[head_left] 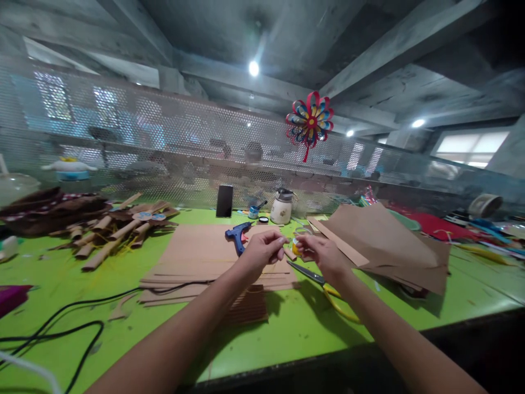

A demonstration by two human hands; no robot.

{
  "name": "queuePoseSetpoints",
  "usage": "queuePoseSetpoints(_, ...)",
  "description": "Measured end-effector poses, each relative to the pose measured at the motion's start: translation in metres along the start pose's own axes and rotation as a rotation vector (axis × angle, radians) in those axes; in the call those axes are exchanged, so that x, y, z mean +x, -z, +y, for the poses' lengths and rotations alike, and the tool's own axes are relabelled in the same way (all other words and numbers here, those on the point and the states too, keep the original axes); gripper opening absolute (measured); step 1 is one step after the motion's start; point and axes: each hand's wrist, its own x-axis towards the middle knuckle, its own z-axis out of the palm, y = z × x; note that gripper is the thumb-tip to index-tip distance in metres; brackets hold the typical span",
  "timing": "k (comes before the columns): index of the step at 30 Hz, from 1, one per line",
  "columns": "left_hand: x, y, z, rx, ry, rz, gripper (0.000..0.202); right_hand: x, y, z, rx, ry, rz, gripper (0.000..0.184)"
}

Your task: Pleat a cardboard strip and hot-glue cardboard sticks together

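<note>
L hand point(264, 249) was nr glue gun point(237, 235), R hand point(323, 254) by scissors point(308, 272); both half-curled, couldn't tell if gripping anything.

We're seeing lime-green tabletop point(295, 339), dark-blue glue gun point(235, 234) with red trigger point(245, 239). We're noting yellow handles point(333, 291) on grey-bladed scissors point(307, 272), plain tan cardboard sheets point(188, 249), plain brown paper point(389, 235). We're finding black cord point(101, 326), cream jar point(281, 212) with brownish spots, flower ornament point(311, 122) mixing red, blue and yellow, grey panel point(229, 126) patterned with dotted holes.
</note>
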Motion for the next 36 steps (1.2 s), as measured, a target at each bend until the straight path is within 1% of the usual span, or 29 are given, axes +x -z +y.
queuePoseSetpoints(2,-0.002,-0.003,0.003,-0.037,0.009,-0.006,0.029,-0.008,-0.012,0.005,-0.008,0.004,-0.199,0.031)
queuePoseSetpoints(4,-0.004,-0.005,0.007,-0.097,0.006,-0.015,0.029,-0.014,-0.027,0.010,0.054,-0.002,-0.379,0.030)
queuePoseSetpoints(7,-0.005,-0.003,0.016,-0.194,-0.030,-0.010,0.028,-0.019,-0.046,0.015,0.155,-0.112,-0.519,0.032)
queuePoseSetpoints(9,-0.004,0.003,0.026,-0.206,-0.088,0.030,0.026,-0.020,-0.048,0.016,0.136,-0.195,-0.559,0.031)
queuePoseSetpoints(11,-0.002,0.015,0.038,-0.176,-0.176,0.113,0.022,-0.020,-0.038,0.015,0.073,-0.214,-0.538,0.031)
queuePoseSetpoints(13,0.001,0.030,0.052,-0.123,-0.278,0.217,0.019,-0.019,-0.017,0.010,-0.010,-0.175,-0.470,0.032)
queuePoseSetpoints(15,0.003,0.049,0.066,-0.036,-0.405,0.336,0.014,-0.017,0.012,0.001,-0.125,-0.133,-0.396,0.034)
queuePoseSetpoints(17,0.006,0.068,0.077,0.087,-0.559,0.488,0.011,-0.015,0.045,-0.010,-0.266,-0.082,-0.303,0.037)
queuePoseSetpoints(19,0.008,0.086,0.084,0.139,-0.645,0.616,0.006,-0.013,0.076,-0.020,-0.351,-0.071,-0.219,0.041)
queuePoseSetpoints(21,0.009,0.102,0.089,0.157,-0.699,0.736,0.005,-0.011,0.101,-0.029,-0.400,-0.057,-0.153,0.041)
queuePoseSetpoints(22,0.009,0.109,0.091,0.180,-0.693,0.796,0.005,-0.011,0.111,-0.033,-0.412,-0.044,-0.127,0.041)
queuePoseSetpoints(24,0.008,0.124,0.096,0.267,-0.637,0.956,0.007,-0.010,0.127,-0.040,-0.454,-0.019,-0.085,0.041)
queuePoseSetpoints(28,-0.001,0.156,0.108,0.384,-0.579,1.136,0.010,-0.011,0.151,-0.051,-0.600,0.028,-0.024,0.044)
queuePoseSetpoints(30,-0.008,0.174,0.110,0.483,-0.534,1.224,0.012,-0.011,0.159,-0.052,-0.672,0.061,-0.008,0.045)
queuePoseSetpoints(32,-0.017,0.189,0.107,0.614,-0.467,1.306,0.014,-0.010,0.162,-0.050,-0.724,0.072,0.010,0.045)
queuePoseSetpoints(34,-0.027,0.202,0.099,0.776,-0.377,1.359,0.016,-0.008,0.155,-0.045,-0.777,0.074,-0.004,0.045)
queuePoseSetpoints(35,-0.031,0.207,0.095,0.870,-0.327,1.348,0.016,-0.008,0.148,-0.042,-0.808,0.083,-0.030,0.046)
queuePoseSetpoints(36,-0.035,0.210,0.090,0.968,-0.273,1.305,0.016,-0.007,0.138,-0.039,-0.847,0.105,-0.080,0.046)
